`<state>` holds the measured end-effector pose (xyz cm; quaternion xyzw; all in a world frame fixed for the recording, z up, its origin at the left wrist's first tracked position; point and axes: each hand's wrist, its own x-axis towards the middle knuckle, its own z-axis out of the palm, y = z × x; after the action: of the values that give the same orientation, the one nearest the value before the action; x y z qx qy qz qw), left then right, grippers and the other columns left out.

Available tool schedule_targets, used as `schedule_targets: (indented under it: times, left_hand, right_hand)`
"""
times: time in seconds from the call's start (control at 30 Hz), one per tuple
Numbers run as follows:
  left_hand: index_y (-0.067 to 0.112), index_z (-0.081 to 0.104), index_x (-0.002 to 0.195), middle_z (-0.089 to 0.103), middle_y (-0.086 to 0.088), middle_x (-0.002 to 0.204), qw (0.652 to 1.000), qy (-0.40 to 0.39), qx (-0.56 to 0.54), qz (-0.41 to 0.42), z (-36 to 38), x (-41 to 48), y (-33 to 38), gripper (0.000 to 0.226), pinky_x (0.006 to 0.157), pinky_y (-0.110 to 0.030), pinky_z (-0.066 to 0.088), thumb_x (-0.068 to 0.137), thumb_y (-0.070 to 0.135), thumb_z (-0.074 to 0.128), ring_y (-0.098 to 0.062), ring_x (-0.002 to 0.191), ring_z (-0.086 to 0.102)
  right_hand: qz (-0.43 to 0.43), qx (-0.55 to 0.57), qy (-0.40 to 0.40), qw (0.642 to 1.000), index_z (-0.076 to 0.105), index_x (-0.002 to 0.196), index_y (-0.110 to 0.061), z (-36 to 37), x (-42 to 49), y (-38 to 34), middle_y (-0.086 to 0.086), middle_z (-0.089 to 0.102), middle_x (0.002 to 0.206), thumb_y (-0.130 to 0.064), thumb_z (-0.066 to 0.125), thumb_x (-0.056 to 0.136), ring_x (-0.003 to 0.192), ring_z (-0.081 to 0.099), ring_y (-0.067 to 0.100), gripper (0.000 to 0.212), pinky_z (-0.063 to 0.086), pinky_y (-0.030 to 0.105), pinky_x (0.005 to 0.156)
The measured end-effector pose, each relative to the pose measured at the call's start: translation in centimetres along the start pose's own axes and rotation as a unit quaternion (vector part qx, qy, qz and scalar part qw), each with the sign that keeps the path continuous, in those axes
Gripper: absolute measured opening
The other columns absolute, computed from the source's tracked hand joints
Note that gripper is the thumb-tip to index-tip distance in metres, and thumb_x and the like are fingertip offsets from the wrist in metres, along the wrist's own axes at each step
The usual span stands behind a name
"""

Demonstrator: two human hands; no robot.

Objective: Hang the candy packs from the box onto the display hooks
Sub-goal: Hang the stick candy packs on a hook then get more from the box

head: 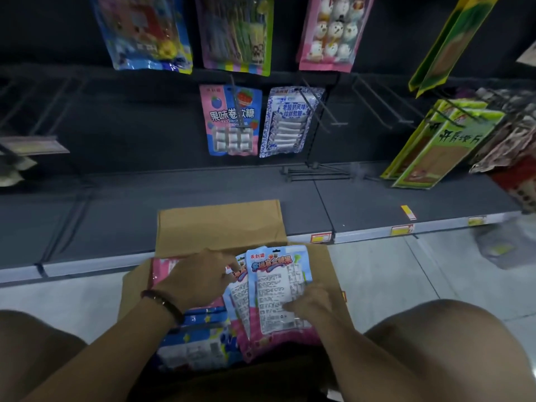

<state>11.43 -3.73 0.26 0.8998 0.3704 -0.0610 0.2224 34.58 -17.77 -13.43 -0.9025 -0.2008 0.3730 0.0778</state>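
The open brown cardboard box is set on the pale tiled floor, just in front of the dark bottom shelf, and the candy packs are stacked inside it. The front candy pack, a flat blue-and-pink plastic pouch with a white printed label, is raised on end at the top of the stack, with its back turned to the camera. It is held by the right hand, whose grip is clamped on the pack's lower right edge, thumb on the label. The left hand is stretched over to the second candy pack, just behind and left of the first. Its fingertips are curled at that pack's top corner, but whether the grip is closed on it or only touching cannot be told.

The step in hand is judged to be the separating of one pack from the stack. It is best done if the neighbour is held back by the left hand while the front candy pack is lifted straight up, so that only one is carried. The pack should then be taken near its top, with the hang hole kept clear of the fingers. An empty black wire display hook is seen right of the hanging blue-and-white candy pouch. The hole should be lined up with the hook's tip and the pack slid back, printed front facing outward.
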Motion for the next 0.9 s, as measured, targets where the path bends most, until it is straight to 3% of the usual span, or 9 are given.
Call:
schedule_targets:
  times: [0.07, 0.2, 0.33, 0.43, 0.5, 0.57, 0.7, 0.8, 0.9]
  left_hand:
    - [0.033, 0.073, 0.119, 0.078, 0.009, 0.109, 1.000, -0.014, -0.015, 0.002, -0.2, -0.2, -0.3, 0.019, 0.084, -0.030, 0.057, 0.102, 0.037, 0.064, -0.001, 0.074, 0.064]
    - [0.029, 0.074, 0.117, 0.079, 0.008, 0.105, 0.998, -0.012, -0.062, -0.002, -0.1, -0.4, -1.2, 0.020, 0.073, -0.016, 0.049, 0.101, 0.040, 0.068, -0.003, 0.083, 0.069]
    - [0.031, 0.068, 0.126, 0.074, 0.008, 0.114, 0.988, -0.021, -0.153, -0.012, -0.1, -0.9, -1.7, 0.026, 0.069, -0.003, 0.042, 0.104, 0.042, 0.063, 0.005, 0.085, 0.065]
    - [0.031, 0.054, 0.142, 0.070, 0.009, 0.121, 0.958, -0.031, -0.282, -0.036, -0.3, -1.2, -0.9, 0.040, 0.070, -0.013, 0.055, 0.106, 0.048, 0.057, 0.002, 0.083, 0.074]
    - [0.038, 0.044, 0.146, 0.067, 0.010, 0.127, 0.914, -0.030, -0.398, -0.076, -0.8, -1.5, 0.5, 0.047, 0.079, -0.032, 0.064, 0.103, 0.052, 0.058, -0.010, 0.092, 0.078]
    - [0.041, 0.045, 0.144, 0.067, 0.009, 0.128, 0.876, -0.014, -0.474, -0.091, -0.9, -1.7, 1.7, 0.049, 0.089, -0.041, 0.065, 0.100, 0.056, 0.062, -0.015, 0.101, 0.077]
    - [0.033, 0.062, 0.129, 0.076, 0.006, 0.119, 0.857, 0.066, -0.510, -0.040, -0.5, -1.5, 3.1, 0.028, 0.091, -0.045, 0.064, 0.104, 0.043, 0.063, -0.019, 0.109, 0.075]
    - [0.028, 0.065, 0.132, 0.077, 0.014, 0.122, 0.825, 0.154, -0.541, -0.050, -0.5, -1.3, 3.1, 0.025, 0.094, -0.026, 0.059, 0.109, 0.031, 0.055, -0.008, 0.118, 0.071]
    - [0.031, 0.065, 0.128, 0.076, 0.030, 0.111, 0.832, 0.167, -0.524, -0.066, -1.1, -1.5, 2.8, 0.025, 0.088, -0.011, 0.056, 0.112, 0.021, 0.049, 0.008, 0.109, 0.070]
  right_hand:
    - [-0.018, 0.033, -0.026, 0.999, 0.071, 0.107, -0.023, -0.7, -0.1, -0.4, -0.006, 0.077, 0.100, -0.032, 0.102, 0.064, 0.079, 0.073, 0.008, 0.054, 0.061, 0.021, 0.059]
    - [-0.086, 0.062, -0.013, 0.994, 0.075, 0.094, -0.028, -3.6, -1.5, -2.7, -0.007, 0.080, 0.096, -0.031, 0.093, 0.068, 0.082, 0.074, 0.011, 0.031, 0.060, 0.026, 0.070]
    - [-0.204, 0.060, -0.039, 0.976, 0.072, 0.115, -0.019, -6.9, -4.5, -5.7, -0.005, 0.077, 0.108, -0.018, 0.085, 0.085, 0.087, 0.070, 0.010, 0.033, 0.053, 0.014, 0.069]
    - [-0.300, 0.087, -0.023, 0.950, 0.067, 0.121, -0.029, -7.2, -7.0, -7.2, -0.016, 0.072, 0.104, -0.018, 0.077, 0.094, 0.089, 0.067, 0.006, 0.031, 0.051, 0.006, 0.075]
    - [-0.336, 0.138, -0.025, 0.931, 0.067, 0.120, -0.037, -6.4, -8.3, -7.6, -0.019, 0.078, 0.106, -0.022, 0.076, 0.095, 0.093, 0.073, 0.004, 0.031, 0.060, 0.032, 0.090]
    - [-0.367, 0.163, -0.019, 0.916, 0.069, 0.122, -0.038, -5.4, -9.2, -7.7, -0.018, 0.079, 0.105, -0.029, 0.076, 0.095, 0.088, 0.074, 0.004, 0.029, 0.061, 0.039, 0.086]
    - [-0.451, 0.163, 0.004, 0.878, 0.065, 0.135, -0.050, -4.1, -11.4, -8.3, -0.015, 0.071, 0.115, -0.031, 0.075, 0.094, 0.106, 0.065, -0.002, 0.047, 0.055, 0.019, 0.083]
    - [-0.480, 0.146, -0.007, 0.865, 0.049, 0.149, -0.056, -4.0, -11.9, -8.5, -0.012, 0.046, 0.124, -0.033, 0.079, 0.092, 0.115, 0.055, -0.003, 0.069, 0.043, 0.006, 0.094]
    - [-0.481, 0.123, -0.013, 0.868, 0.046, 0.144, -0.065, -5.0, -11.6, -8.2, -0.017, 0.036, 0.135, -0.034, 0.076, 0.096, 0.130, 0.044, -0.007, 0.065, 0.032, 0.001, 0.103]
